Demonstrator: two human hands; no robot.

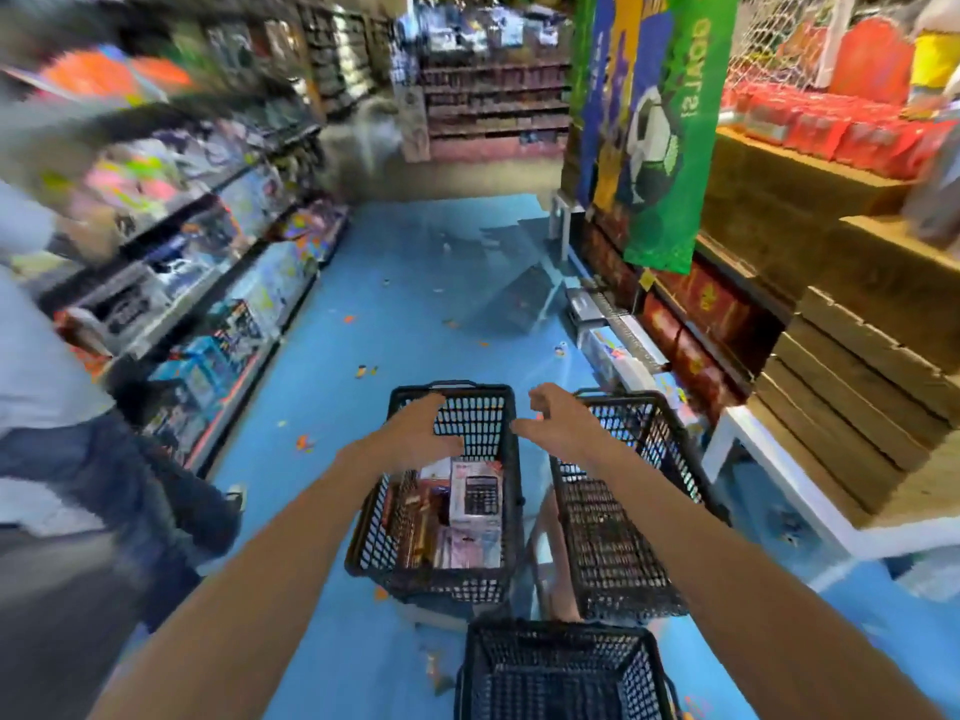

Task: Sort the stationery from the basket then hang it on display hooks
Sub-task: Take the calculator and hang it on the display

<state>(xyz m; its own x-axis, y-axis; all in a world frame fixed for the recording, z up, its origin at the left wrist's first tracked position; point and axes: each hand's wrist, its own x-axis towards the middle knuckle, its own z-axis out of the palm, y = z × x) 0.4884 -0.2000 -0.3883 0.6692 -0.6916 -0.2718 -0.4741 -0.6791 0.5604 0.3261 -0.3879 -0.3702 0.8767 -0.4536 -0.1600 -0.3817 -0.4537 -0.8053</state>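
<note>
A black mesh basket [511, 511] stands on the blue floor and holds packed stationery, among it a boxed calculator [475, 493] and pink and red packs. My left hand [415, 433] hovers over the basket's far end with spread, slightly bent fingers and holds nothing. My right hand [553, 420] is stretched out between this basket and a second black basket [613, 553] to its right, fingers loosely curled, empty. No display hooks show clearly; the picture is blurred.
A third black basket [558, 672] sits nearest me at the bottom. Stocked shelves [208, 283] line the left of the aisle, where a person [62, 407] stands. Wooden crates [857, 376] and a green football banner [660, 122] are on the right. Scraps litter the floor.
</note>
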